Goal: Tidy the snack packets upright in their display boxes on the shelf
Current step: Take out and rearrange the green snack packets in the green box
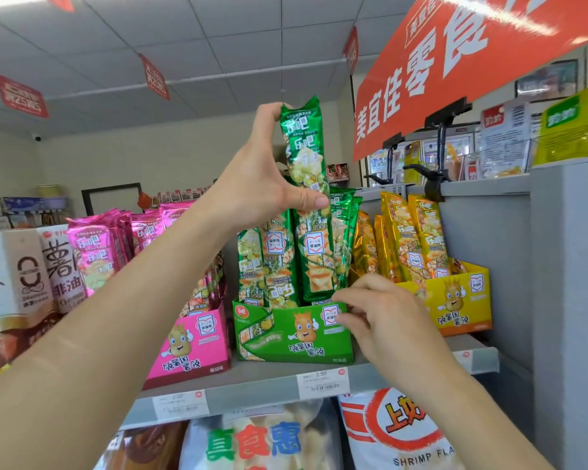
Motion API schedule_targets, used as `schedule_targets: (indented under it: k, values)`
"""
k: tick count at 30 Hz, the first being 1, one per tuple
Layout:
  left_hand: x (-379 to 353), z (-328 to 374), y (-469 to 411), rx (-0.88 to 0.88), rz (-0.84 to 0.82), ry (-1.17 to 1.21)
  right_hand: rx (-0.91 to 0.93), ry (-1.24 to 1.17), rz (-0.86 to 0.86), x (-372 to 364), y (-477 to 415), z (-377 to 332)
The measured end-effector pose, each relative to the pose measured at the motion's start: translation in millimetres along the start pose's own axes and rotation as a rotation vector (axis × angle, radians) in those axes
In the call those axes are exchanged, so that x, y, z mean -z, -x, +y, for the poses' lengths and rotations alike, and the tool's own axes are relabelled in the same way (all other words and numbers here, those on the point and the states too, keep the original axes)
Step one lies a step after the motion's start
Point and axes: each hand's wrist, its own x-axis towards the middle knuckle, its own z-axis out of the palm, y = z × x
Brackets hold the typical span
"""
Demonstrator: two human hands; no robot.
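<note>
green display box (292, 334) taken as landmark, sitting on the grey shelf (252, 381). left hand (262, 184) was above the box, fingers curled over the top seam of one green snack packet (304, 147), thumb pressed across it lower down, so the packet was pinched lengthwise and held upright, well higher than its neighbours. its bottom end was hidden behind the thumb and the standing packets, so i could not tell if it was clear of the box. right hand (377, 313) was at the box's front right corner, fingers bent, tips hooked on the cardboard rim, steadying it as far as i could judge. progress, my reading: about midway. green packets at the right of the box stood straight and tall; those at its left sat lower, a little crooked, and one looked upside down. pink packets (95, 259) in the pink display box (190, 347), left of the green one, slanted over and looked unsorted. yellow packets (411, 239) in the yellow display box (455, 300), to the right, stood nearly upright. materials: packets were long, narrow pillows of glossy metallic film with crimped, zigzag-cut seams, likely slippery and crinkly. boxes were printed card with low-cut fronts and a cartoon potato. a paper price tag (323, 383) was clipped just below the green box.
</note>
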Motion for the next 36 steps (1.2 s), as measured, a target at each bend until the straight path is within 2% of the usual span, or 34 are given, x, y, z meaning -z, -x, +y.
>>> schedule_targets:
  k: [4,6,9,11,13,18,22,24,26,29,32,34,36]
  values:
    - [-4.1,6.4,-7.3,0.037,-0.158,-0.276,-0.04,-0.127,0.032,1.5,0.5,1.8]
    - [-6.6,10.3,-6.6,0.017,-0.151,-0.365,-0.03,-0.139,0.017,3.7,0.6,2.3]
    - [2.7,11.9,-7.9,-0.007,-0.098,-0.317,0.002,-0.114,-0.035,6.0,-1.8,2.1]
    - [13.1,12.1,-12.6,0.061,-0.182,-0.291,0.006,-0.114,-0.067,7.0,-3.5,2.5]
    - [18.3,12.4,-14.4,0.073,-0.276,-0.413,0.015,-0.102,-0.1,6.9,-3.5,2.3]
    - [0.0,14.4,-17.8,-0.137,-0.29,-0.739,0.058,-0.126,-0.121,6.3,-4.1,-0.7]
    - [-13.7,16.1,-23.4,-0.234,-0.302,-0.995,0.051,-0.137,-0.108,5.0,-4.2,-0.3]
    - [-13.8,17.8,-22.0,-0.286,-0.252,-1.127,0.042,-0.135,-0.107,6.1,-4.4,2.2]
    - [-10.7,16.9,-14.6,-0.311,-0.153,-1.134,0.03,-0.149,-0.109,8.3,-4.3,3.3]
    - [-7.6,13.1,10.1,-0.363,0.076,-0.821,-0.054,-0.168,-0.105,5.1,-3.0,-1.9]
    - [-11.7,-1.7,50.9,-0.425,0.452,-0.544,-0.148,-0.059,-0.004,-5.9,-2.9,-15.1]
    - [-18.4,-18.2,84.8,-0.267,0.621,-0.41,-0.196,0.026,0.068,-11.2,-4.7,-24.3]
    - [-31.9,-37.5,117.1,-0.067,0.543,-0.404,-0.221,0.079,0.131,-15.3,-7.8,-29.2]
